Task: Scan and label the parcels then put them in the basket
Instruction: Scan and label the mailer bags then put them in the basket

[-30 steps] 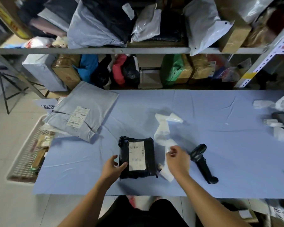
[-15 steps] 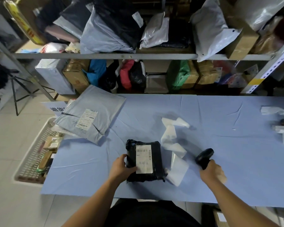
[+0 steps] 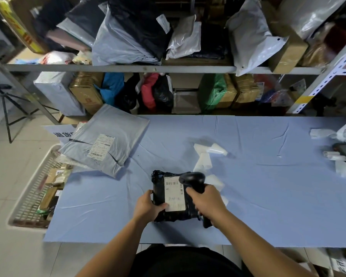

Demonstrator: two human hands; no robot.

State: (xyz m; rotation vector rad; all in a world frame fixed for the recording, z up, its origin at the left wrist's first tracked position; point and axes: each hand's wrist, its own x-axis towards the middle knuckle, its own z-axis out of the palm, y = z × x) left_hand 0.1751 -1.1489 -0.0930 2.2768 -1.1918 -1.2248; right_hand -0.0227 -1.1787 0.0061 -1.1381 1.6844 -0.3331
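Observation:
A black parcel (image 3: 160, 188) with a white barcode label (image 3: 174, 193) lies near the table's front edge. My left hand (image 3: 147, 206) grips its left side, thumb on the label's lower corner. My right hand (image 3: 207, 202) grips a black handheld scanner (image 3: 193, 179), whose head hangs over the label's top right part. A grey parcel (image 3: 108, 138) with its own label lies at the table's left edge. The white slatted basket (image 3: 31, 193) stands on the floor to the left, holding several parcels.
White label backing strips (image 3: 205, 160) lie behind the black parcel on the blue table (image 3: 268, 186). More strips and a dark device (image 3: 344, 150) sit at the far right. Shelves (image 3: 168, 67) packed with parcels and boxes rise behind the table.
My right hand took the scanner off the table and brought it left over the black parcel's label. My left hand kept hold of the parcel.

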